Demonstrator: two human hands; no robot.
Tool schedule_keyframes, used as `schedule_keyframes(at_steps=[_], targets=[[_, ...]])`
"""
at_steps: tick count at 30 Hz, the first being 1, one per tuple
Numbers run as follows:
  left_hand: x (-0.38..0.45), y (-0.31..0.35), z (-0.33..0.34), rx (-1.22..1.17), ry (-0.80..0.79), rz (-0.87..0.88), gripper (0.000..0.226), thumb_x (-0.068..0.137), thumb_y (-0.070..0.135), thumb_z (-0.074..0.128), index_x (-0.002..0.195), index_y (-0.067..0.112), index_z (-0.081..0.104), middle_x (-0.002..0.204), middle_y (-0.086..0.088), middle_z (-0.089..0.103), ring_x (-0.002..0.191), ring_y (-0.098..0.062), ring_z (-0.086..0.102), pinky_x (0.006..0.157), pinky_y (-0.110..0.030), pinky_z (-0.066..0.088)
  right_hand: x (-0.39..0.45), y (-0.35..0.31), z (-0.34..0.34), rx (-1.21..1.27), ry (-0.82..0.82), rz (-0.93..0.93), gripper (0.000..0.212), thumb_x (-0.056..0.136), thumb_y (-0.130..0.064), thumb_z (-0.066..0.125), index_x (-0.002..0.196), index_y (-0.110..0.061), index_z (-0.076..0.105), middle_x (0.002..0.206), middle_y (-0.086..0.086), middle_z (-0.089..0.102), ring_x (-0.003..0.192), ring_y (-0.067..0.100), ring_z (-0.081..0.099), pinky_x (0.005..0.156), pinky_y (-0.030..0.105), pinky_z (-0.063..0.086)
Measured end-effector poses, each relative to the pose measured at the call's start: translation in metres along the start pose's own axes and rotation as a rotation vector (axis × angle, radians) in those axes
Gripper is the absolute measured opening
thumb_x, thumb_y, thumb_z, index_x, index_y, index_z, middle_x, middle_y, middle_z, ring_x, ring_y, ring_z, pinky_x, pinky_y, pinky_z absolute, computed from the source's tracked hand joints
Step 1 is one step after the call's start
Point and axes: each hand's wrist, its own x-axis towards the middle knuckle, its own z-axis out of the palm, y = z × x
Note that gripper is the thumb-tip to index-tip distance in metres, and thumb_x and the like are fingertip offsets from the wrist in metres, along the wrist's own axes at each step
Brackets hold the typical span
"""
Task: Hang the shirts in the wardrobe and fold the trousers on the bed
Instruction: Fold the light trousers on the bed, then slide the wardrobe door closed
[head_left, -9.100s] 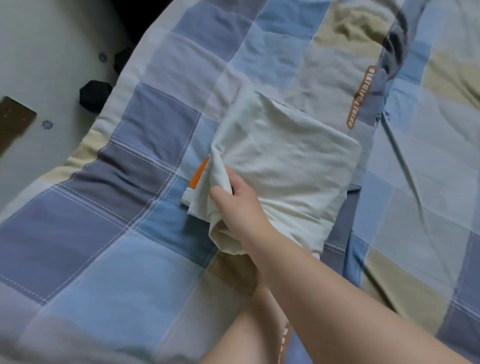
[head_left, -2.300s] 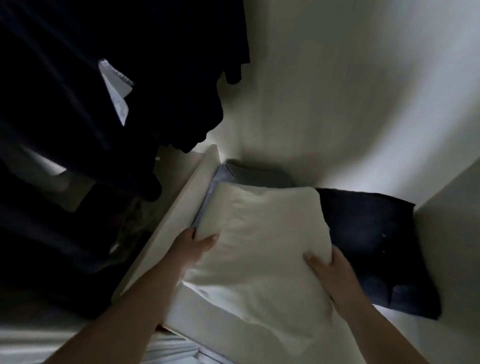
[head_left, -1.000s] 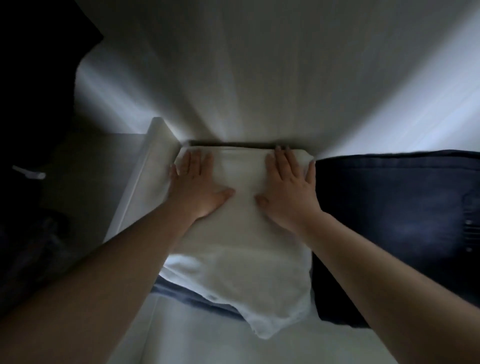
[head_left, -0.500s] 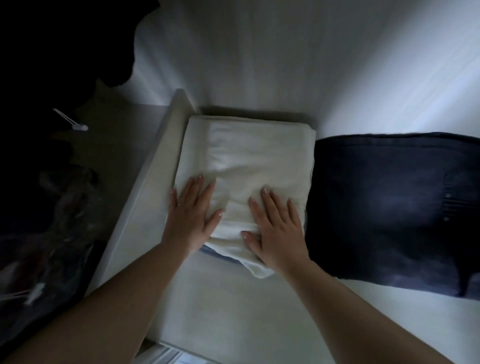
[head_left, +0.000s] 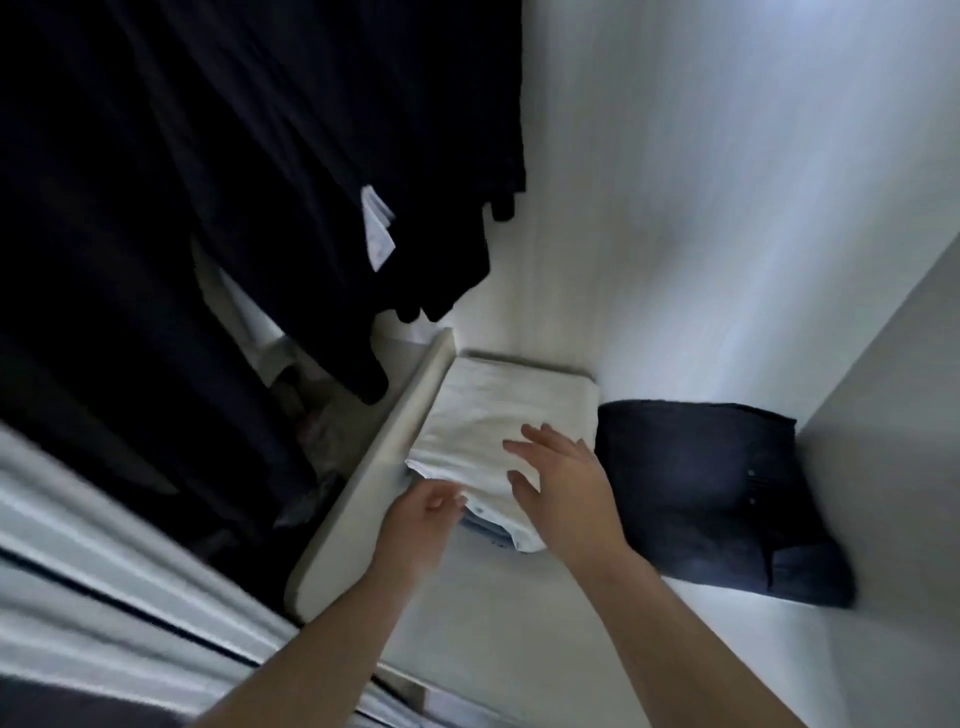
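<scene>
1. The folded cream trousers (head_left: 511, 410) lie on the white wardrobe shelf (head_left: 519, 623), their left edge against the upright divider (head_left: 374, 467); a bluish garment (head_left: 488, 530) peeks out beneath.
2. The right hand (head_left: 563, 480), fingers spread, is over their near end; whether it touches, I cannot tell.
3. The left hand (head_left: 421, 525) is at 7 o'clock of the stack, fingers loosely curled.
4. One dark folded jeans pile (head_left: 717, 493) sits at 3 o'clock, with bare shelf in front.
5. Dark hanging clothes (head_left: 260, 182) are at 10 o'clock.

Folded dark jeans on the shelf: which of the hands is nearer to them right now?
Right. The right hand lies over the folded white garment, just beside the dark jeans. The left hand is at that garment's near-left corner, farther from them.
</scene>
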Motion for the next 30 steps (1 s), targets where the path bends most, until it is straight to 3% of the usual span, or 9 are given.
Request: schedule_keyframes(at_steps=[6, 8, 10, 16, 19, 22, 25, 28, 30], targets=[[-0.096, 0.05, -0.059, -0.214, 0.01, 0.165, 0.011, 0.064, 0.037, 0.075, 0.071, 0.028, 0.073, 0.077, 0.0, 0.071, 0.082, -0.022, 0.065, 0.087, -0.039, 0.048, -0.059, -0.071, -0.063, -0.09, 0.102, -0.102, 0.034, 0.089, -0.022, 0.061, 0.123, -0.028, 0.063, 0.136, -0.002, 0.055, 0.132, 0.019, 0.044, 0.112, 0.039, 0.026], [-0.134, 0.078, -0.082, -0.196, 0.038, 0.242, 0.006, 0.08, 0.021, 0.072, 0.076, 0.024, 0.071, 0.077, 0.002, 0.071, 0.076, -0.01, 0.067, 0.079, -0.028, 0.049, -0.075, -0.099, -0.083, -0.102, 0.154, -0.15, 0.033, 0.087, -0.02, 0.064, 0.119, -0.026, 0.066, 0.133, 0.001, 0.057, 0.128, 0.023, 0.048, 0.11, 0.041, 0.032], [-0.164, 0.098, -0.103, -0.139, 0.082, 0.322, 0.017, 0.091, 0.01, 0.061, 0.082, 0.022, 0.068, 0.079, 0.005, 0.071, 0.071, 0.002, 0.064, 0.071, -0.013, 0.047, -0.084, -0.123, -0.097, -0.116, 0.166, -0.193, 0.034, 0.088, -0.021, 0.064, 0.121, -0.026, 0.064, 0.136, 0.0, 0.054, 0.131, 0.022, 0.044, 0.11, 0.037, 0.031], [-0.235, 0.145, -0.181, -0.194, 0.246, 0.601, 0.019, 0.093, 0.008, 0.056, 0.088, 0.021, 0.068, 0.083, 0.008, 0.072, 0.077, -0.006, 0.067, 0.075, -0.018, 0.049, -0.09, -0.218, -0.142, -0.12, 0.246, -0.393, 0.038, 0.09, -0.024, 0.061, 0.128, -0.028, 0.059, 0.14, -0.007, 0.048, 0.136, 0.013, 0.036, 0.112, 0.028, 0.023], [-0.257, 0.171, -0.219, -0.24, 0.428, 0.782, 0.009, 0.089, 0.025, 0.06, 0.095, 0.029, 0.064, 0.093, 0.013, 0.069, 0.089, -0.004, 0.064, 0.079, -0.013, 0.047, -0.083, -0.273, -0.163, -0.102, 0.295, -0.509, 0.043, 0.091, -0.027, 0.059, 0.134, -0.024, 0.053, 0.141, -0.005, 0.047, 0.137, 0.013, 0.035, 0.114, 0.027, 0.022], [-0.259, 0.2, -0.259, -0.05, 0.692, 0.955, 0.033, 0.083, 0.036, 0.057, 0.114, 0.041, 0.047, 0.118, 0.034, 0.049, 0.115, 0.007, 0.047, 0.093, -0.007, 0.036, -0.076, -0.332, -0.183, -0.068, 0.35, -0.621, 0.054, 0.094, -0.034, 0.054, 0.144, -0.025, 0.038, 0.149, -0.008, 0.035, 0.14, 0.007, 0.027, 0.113, 0.021, 0.018], [-0.246, 0.228, -0.292, 0.227, 0.801, 1.061, 0.074, 0.08, 0.05, 0.057, 0.142, 0.038, 0.019, 0.152, 0.017, 0.019, 0.142, -0.002, 0.016, 0.113, -0.017, 0.016, -0.067, -0.385, -0.196, 0.102, 0.33, -0.681, 0.068, 0.094, -0.041, 0.051, 0.151, -0.032, 0.014, 0.158, -0.011, 0.011, 0.144, 0.003, 0.011, 0.113, 0.021, 0.016], [-0.232, 0.253, -0.312, 0.453, 0.772, 1.008, 0.096, 0.073, 0.067, 0.044, 0.145, 0.036, -0.01, 0.154, 0.011, -0.018, 0.145, -0.009, -0.014, 0.12, -0.04, 0.005, -0.055, -0.423, -0.205, 0.264, 0.302, -0.683, 0.084, 0.091, -0.042, 0.056, 0.15, -0.036, -0.003, 0.158, -0.015, -0.009, 0.145, 0.003, -0.001, 0.106, 0.019, 0.013], [-0.225, 0.265, -0.32, 0.559, 0.75, 0.987, 0.099, 0.071, 0.069, 0.043, 0.142, 0.035, -0.017, 0.151, 0.01, -0.024, 0.144, -0.011, -0.021, 0.12, -0.049, 0.002, -0.044, -0.44, -0.209, 0.27, 0.304, -0.672, 0.091, 0.089, -0.043, 0.059, 0.15, -0.034, -0.008, 0.157, -0.016, -0.015, 0.145, 0.005, -0.003, 0.106, 0.02, 0.015]])
